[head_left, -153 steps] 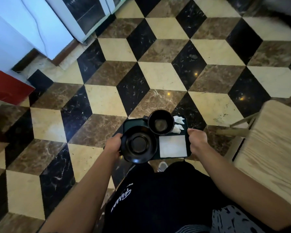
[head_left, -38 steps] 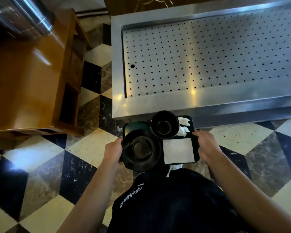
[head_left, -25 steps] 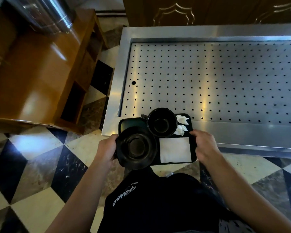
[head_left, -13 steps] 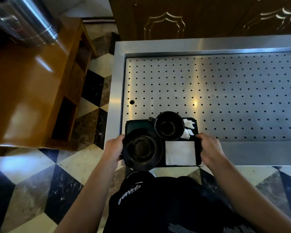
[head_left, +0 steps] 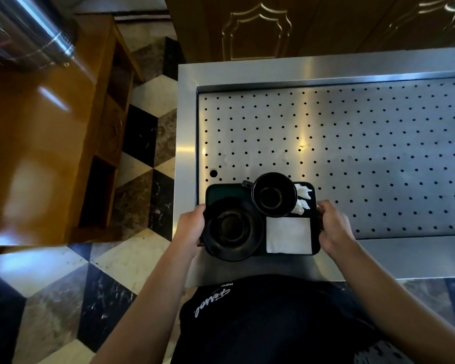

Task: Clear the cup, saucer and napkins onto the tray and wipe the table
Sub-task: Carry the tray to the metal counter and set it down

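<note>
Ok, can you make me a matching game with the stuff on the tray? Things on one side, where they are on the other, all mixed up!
Things:
1. cup
2. saucer
3. flat napkin
4. crumpled napkins

Places on the tray:
A. near right corner, lying flat
B. far right edge, tucked beside the cup
C. near left, its edge hanging over the tray's rim
D. far middle, handle pointing left

Pairs: 1-D, 2-C, 3-A, 4-B

The left hand and right hand each have a grip on one side of the tray.
</note>
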### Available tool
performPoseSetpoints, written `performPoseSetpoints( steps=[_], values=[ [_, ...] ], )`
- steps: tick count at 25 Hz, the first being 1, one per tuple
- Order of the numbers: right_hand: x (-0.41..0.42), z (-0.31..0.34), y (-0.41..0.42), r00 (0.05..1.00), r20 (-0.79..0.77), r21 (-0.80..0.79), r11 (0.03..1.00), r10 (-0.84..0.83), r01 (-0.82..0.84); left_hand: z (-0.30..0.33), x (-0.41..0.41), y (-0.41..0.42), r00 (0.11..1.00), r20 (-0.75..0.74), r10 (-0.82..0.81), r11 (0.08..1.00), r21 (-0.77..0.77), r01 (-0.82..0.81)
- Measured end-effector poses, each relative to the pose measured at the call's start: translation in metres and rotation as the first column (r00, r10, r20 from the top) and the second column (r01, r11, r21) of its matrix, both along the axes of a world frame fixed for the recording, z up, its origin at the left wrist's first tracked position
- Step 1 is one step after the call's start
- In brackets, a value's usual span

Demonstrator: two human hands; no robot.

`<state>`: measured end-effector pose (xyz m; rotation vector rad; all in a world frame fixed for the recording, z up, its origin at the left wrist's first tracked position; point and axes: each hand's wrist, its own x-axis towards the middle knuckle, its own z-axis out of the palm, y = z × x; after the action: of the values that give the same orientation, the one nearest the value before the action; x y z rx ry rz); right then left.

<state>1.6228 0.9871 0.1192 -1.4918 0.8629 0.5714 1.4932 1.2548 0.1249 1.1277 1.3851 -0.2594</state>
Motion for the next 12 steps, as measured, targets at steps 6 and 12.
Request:
performPoseSetpoints(
  steps=[6,12],
  values=[
    [0.029,-0.014,0.003,0.997,-0.049,-0.033,0.998,0.058,-0.06,-0.012,0.019,-0.006,0.998,-0.035,0.051,0.999,0.003,-0.051],
    [0.041,-0.029,-0.004,0.992,-0.1,-0.052,0.995,0.078,-0.083,-0.023,0.035,-0.016,0.995,-0.078,0.068,0.997,0.025,-0.067]
  ],
)
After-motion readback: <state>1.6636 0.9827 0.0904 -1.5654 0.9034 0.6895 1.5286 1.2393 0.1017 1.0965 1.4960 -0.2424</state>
